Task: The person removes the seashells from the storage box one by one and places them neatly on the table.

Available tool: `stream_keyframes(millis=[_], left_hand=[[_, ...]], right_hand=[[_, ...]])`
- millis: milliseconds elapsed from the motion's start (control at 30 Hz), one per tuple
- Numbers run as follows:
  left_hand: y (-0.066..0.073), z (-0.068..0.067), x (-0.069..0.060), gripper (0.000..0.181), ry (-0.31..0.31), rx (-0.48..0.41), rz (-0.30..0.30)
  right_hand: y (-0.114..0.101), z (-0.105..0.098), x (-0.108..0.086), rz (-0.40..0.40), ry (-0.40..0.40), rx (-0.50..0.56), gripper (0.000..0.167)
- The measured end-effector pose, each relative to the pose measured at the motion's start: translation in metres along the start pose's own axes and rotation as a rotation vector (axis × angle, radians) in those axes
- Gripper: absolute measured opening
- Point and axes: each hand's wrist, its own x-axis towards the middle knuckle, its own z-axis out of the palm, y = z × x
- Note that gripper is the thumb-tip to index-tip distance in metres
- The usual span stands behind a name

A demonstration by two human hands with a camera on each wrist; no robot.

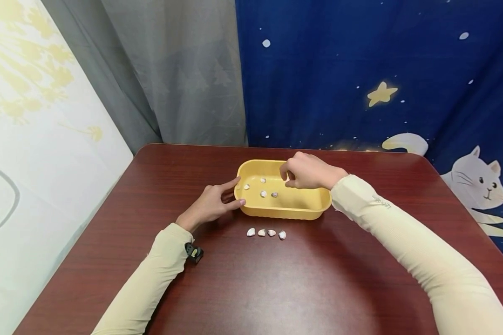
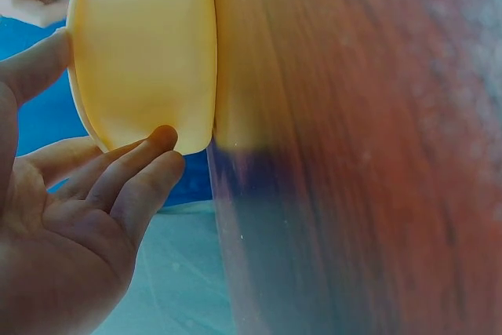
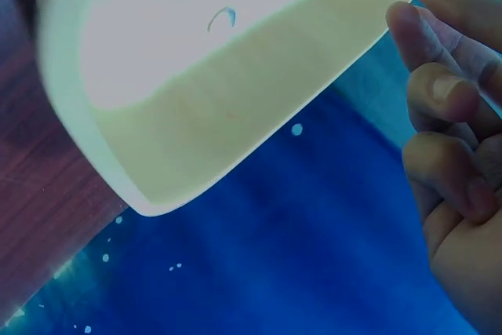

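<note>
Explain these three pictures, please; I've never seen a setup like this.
There is no machine: a person works bare-handed. A camera worn on the head took the wide picture; one on each wrist took the two close ones. On the table stands a yellow tub with a few small shells inside; four more shells lie in a row in front of it. The left hand grips the tub's end. The right hand is above the tub, fingers bent; whether they pinch anything I can't tell.
</note>
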Motion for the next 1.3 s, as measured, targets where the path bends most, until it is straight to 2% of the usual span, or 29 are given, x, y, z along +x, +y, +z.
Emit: stream_keyframes(millis=[167, 333, 500, 767, 1000, 1300], left_hand=[[0.000, 0.001, 0.000, 0.078, 0.000, 0.006, 0.000], [0.001, 0.001, -0.001, 0.078, -0.001, 0.004, -0.004], [0.001, 0.000, -0.002, 0.079, -0.019, 0.004, -0.011], [0.001, 0.000, -0.001, 0.079, -0.012, 0.002, -0.010], [0.000, 0.001, 0.000, 0.078, -0.008, -0.002, -0.013], [0.001, -0.001, 0.000, 0.078, -0.012, 0.001, -0.011]], right_hand=[[0.008, -0.002, 0.012, 0.041, -0.045, -0.004, 0.006], [0.015, 0.000, 0.024, 0.085, -0.054, 0.013, 0.004], [0.021, 0.007, 0.033, 0.130, -0.109, 0.000, 0.006], [0.023, 0.020, 0.041, 0.219, -0.197, -0.010, 0.005], [0.024, 0.032, 0.047, 0.295, -0.180, -0.081, 0.016], [0.025, 0.044, 0.055, 0.364, -0.146, -0.143, 0.016]])
